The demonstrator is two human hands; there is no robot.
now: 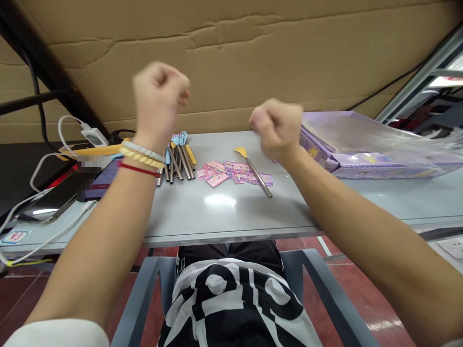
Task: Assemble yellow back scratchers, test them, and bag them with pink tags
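Both my hands are raised above the table, curled into fists and slightly blurred by motion. My left hand is closed, with nothing showing in it; below its wrist lies a bunch of back scratchers with metal rods and blue and yellow heads. My right hand, also a closed fist with nothing visible in it, hovers right of a single yellow-headed back scratcher. That one lies slantwise, partly across small printed pink and purple cards. More pink cards overlap to its left.
A purple box under clear plastic stands at the right. Phones and white cables lie at the left. Brown cardboard rises behind the grey table. Chair arms flank my lap.
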